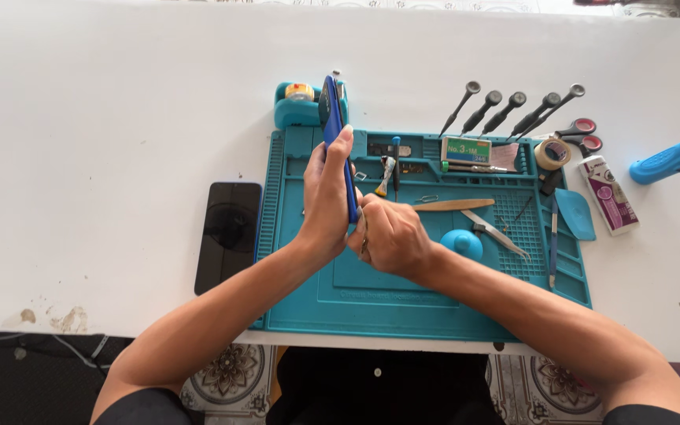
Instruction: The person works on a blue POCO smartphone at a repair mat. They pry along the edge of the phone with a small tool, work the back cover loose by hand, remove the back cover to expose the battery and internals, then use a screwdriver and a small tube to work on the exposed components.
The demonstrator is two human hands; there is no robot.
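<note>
A person works at a white worktop (104, 118), both forearms reaching over a teal repair mat (403, 299). The right hand (391, 236) is clenched at the lower edge of a blue smartphone (338, 149); what it pinches there cannot be seen. The left hand (326, 197) grasps the phone, which stands on edge above the mat. A black phone (228, 234) lies left of the mat. Beyond, tweezers (496, 233), a roll of tape (552, 153) and five screwdrivers (505, 110) rest near red-handled scissors (580, 134).
</note>
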